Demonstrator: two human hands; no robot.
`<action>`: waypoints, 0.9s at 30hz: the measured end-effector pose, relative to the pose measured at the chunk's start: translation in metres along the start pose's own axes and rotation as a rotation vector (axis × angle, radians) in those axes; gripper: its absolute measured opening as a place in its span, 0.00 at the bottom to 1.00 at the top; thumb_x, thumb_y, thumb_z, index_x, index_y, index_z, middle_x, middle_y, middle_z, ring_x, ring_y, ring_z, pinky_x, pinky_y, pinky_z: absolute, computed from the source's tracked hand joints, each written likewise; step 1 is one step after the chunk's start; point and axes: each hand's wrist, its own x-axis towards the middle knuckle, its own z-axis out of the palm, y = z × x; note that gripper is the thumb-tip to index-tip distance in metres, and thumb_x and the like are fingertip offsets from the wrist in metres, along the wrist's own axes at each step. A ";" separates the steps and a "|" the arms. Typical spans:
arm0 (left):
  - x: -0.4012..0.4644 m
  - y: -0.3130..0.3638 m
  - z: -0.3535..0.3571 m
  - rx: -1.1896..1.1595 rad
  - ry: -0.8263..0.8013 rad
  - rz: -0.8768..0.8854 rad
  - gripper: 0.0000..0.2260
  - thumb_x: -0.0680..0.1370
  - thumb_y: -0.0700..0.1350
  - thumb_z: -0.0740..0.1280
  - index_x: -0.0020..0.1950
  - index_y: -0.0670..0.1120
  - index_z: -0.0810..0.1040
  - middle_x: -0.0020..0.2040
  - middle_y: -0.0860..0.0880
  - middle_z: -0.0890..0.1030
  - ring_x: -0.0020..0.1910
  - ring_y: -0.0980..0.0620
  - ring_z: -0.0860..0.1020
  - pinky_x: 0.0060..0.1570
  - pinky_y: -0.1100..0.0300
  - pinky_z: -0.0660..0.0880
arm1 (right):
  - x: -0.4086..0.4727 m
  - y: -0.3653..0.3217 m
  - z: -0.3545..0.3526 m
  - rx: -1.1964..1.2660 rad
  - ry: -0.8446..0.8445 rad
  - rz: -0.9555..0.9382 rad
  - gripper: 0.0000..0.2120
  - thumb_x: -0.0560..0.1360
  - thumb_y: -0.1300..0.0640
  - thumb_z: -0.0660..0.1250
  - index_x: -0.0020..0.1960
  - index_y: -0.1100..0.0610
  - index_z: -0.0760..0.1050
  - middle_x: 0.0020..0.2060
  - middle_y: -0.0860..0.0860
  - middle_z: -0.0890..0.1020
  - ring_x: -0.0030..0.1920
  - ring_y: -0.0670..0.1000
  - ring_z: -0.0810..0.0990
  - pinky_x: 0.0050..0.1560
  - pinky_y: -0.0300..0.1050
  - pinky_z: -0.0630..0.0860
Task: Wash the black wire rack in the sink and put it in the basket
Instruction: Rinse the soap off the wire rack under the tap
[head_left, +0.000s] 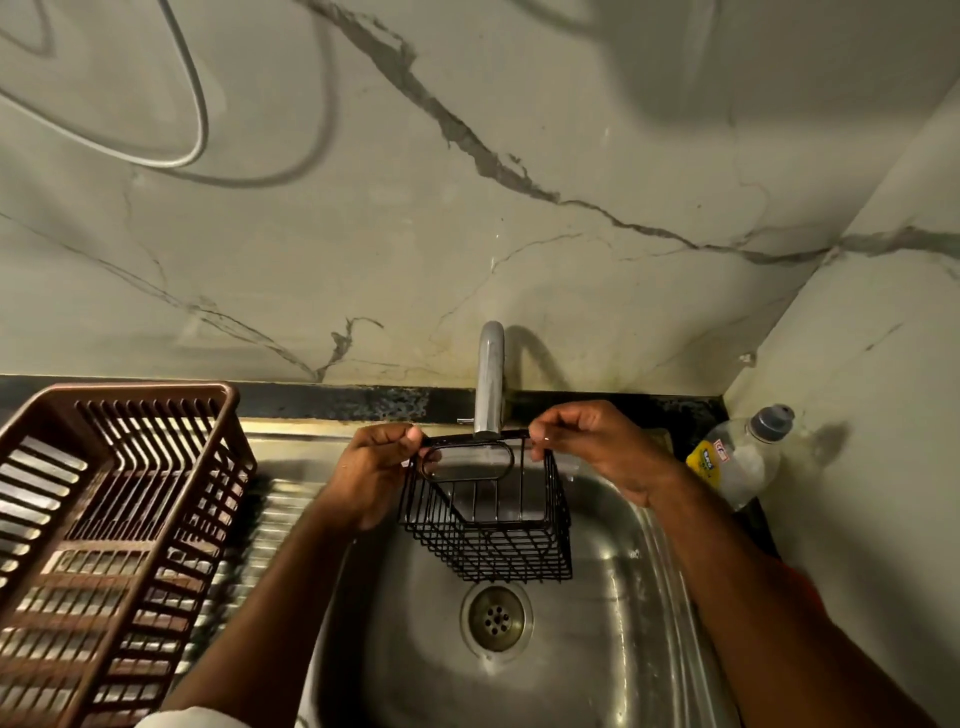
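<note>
Black wire rack (488, 519): pinched at its top bar by left hand (375, 467) and right hand (592, 447), under the tap (490, 384). Sink (597, 649) lies beneath; brown basket (104, 519) at 9 o'clock.

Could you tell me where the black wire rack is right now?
The black wire rack hangs over the sink, under the tap, held by both hands.

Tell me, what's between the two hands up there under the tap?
In the head view, the black wire rack's top bar spans from left hand to right hand, with the tap spout just behind.
</note>
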 end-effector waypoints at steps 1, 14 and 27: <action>-0.002 0.000 -0.002 0.042 -0.005 -0.001 0.15 0.75 0.50 0.75 0.42 0.37 0.82 0.39 0.39 0.80 0.40 0.45 0.81 0.46 0.52 0.78 | -0.001 0.004 0.001 0.045 0.005 -0.004 0.13 0.72 0.53 0.72 0.47 0.63 0.82 0.39 0.53 0.86 0.48 0.47 0.85 0.60 0.43 0.76; -0.008 0.016 0.028 0.450 0.034 0.013 0.09 0.73 0.40 0.65 0.34 0.48 0.78 0.35 0.46 0.77 0.39 0.47 0.75 0.45 0.51 0.70 | 0.012 0.009 0.039 -0.082 0.051 -0.022 0.04 0.77 0.63 0.71 0.49 0.57 0.83 0.42 0.50 0.87 0.45 0.47 0.86 0.51 0.41 0.81; -0.030 0.003 0.003 0.245 0.232 -0.006 0.19 0.73 0.30 0.60 0.28 0.49 0.75 0.29 0.52 0.72 0.34 0.51 0.69 0.40 0.55 0.66 | -0.003 0.077 -0.005 -0.455 0.339 0.194 0.14 0.76 0.48 0.73 0.60 0.49 0.82 0.56 0.49 0.85 0.59 0.51 0.82 0.59 0.47 0.78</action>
